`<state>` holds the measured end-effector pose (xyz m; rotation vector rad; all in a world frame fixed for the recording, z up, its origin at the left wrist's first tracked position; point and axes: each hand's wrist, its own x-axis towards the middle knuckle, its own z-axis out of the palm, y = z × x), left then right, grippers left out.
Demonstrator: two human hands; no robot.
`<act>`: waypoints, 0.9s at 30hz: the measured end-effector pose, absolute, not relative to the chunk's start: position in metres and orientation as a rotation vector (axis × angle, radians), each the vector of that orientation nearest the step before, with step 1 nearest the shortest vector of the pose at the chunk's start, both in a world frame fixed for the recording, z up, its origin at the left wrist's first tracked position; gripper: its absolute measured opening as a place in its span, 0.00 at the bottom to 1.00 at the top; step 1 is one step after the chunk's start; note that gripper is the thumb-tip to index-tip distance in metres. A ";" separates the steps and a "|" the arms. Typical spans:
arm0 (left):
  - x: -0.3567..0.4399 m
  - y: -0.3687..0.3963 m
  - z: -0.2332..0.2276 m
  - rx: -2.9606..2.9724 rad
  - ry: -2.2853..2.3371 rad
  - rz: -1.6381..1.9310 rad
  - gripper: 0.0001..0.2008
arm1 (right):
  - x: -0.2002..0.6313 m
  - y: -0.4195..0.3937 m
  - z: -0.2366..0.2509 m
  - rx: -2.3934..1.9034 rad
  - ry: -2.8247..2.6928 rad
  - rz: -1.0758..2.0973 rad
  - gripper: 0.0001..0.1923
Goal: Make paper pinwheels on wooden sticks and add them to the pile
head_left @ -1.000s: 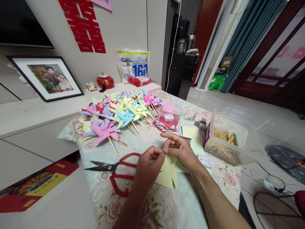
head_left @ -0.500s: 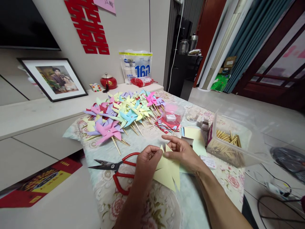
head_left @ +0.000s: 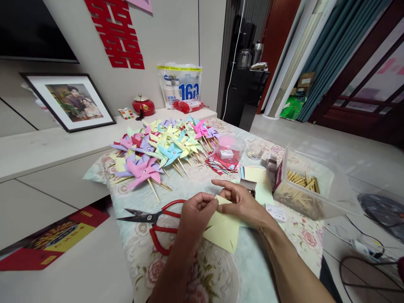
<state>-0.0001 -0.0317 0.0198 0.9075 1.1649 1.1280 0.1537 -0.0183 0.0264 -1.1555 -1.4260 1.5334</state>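
Observation:
A pale yellow paper square [head_left: 222,231] with slits cut in from its corners is between my hands, above the table. My left hand [head_left: 197,212] pinches its upper left edge between thumb and fingers. On the other side, my right hand [head_left: 241,202] grips the paper near the top corner, thumb below and index finger stretched out. Red-handled scissors [head_left: 154,219] lie with their blades apart, just left of my left hand. Past my hands rests a pile of finished paper pinwheels [head_left: 170,151] on sticks, in pink, purple, blue and yellow.
A clear plastic bin [head_left: 303,202] of short wooden sticks stands at the right edge. Folded coloured paper [head_left: 222,164], a plastic bag with a small white box, and yellow sheets [head_left: 263,187] lie behind my right hand. The cloth [head_left: 214,269] is floral.
The paper's top tips, standing apart before, now lie close together between my fingers, and its slits look narrower. Both hands have barely moved; the view has shifted slightly.

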 end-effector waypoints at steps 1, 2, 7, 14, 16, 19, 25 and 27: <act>0.000 -0.031 0.019 0.906 1.163 1.126 0.09 | 0.154 -0.018 0.026 -1.156 -1.428 1.532 0.38; -0.001 -0.031 0.018 0.902 1.157 1.126 0.09 | 0.154 -0.018 0.025 -1.155 -1.428 1.532 0.38; -0.001 -0.032 0.018 0.900 1.123 1.138 0.10 | 0.153 -0.018 0.025 -1.150 -1.425 1.545 0.37; -0.001 -0.033 0.020 0.877 1.126 1.138 0.09 | 0.154 -0.019 0.025 -1.160 -1.390 1.573 0.37; -0.001 -0.033 0.020 0.865 1.120 1.133 0.09 | 0.154 -0.019 0.024 -1.157 -1.386 1.578 0.37; -0.001 -0.033 0.020 0.851 1.132 1.123 0.10 | 0.154 -0.019 0.023 -1.147 -1.391 1.578 0.37; 0.000 -0.032 0.020 0.855 1.151 1.128 0.10 | 0.154 -0.018 0.023 -1.145 -1.397 1.579 0.37; 0.000 -0.032 0.021 0.853 1.152 1.126 0.10 | 0.154 -0.019 0.023 -1.146 -1.395 1.584 0.37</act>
